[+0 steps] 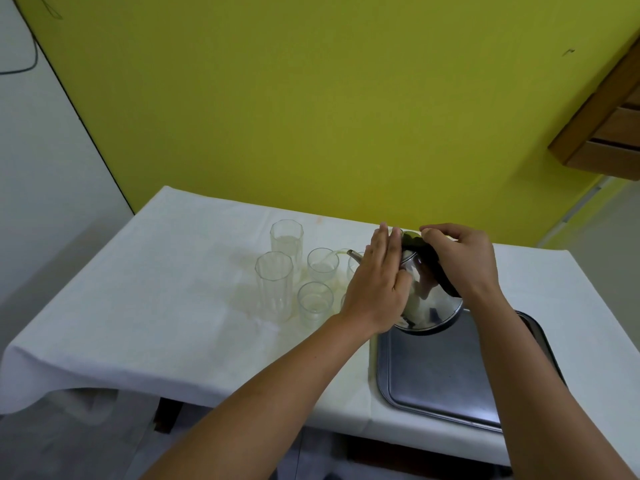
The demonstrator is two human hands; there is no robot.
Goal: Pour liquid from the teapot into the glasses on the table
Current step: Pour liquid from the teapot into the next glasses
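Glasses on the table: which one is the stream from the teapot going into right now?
The short glass in the back row, just right of the tall back glass. The spout points at it, and the pale stream arcs over its rim; the others get none.

Two tall glasses, at least three short glasses, one teapot, one tray

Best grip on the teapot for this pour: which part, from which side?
Take the teapot by its dark handle, coming from the right, as the right hand does. The spout points left toward the glasses, so the handle side faces right. The left hand steadies the smooth steel body.
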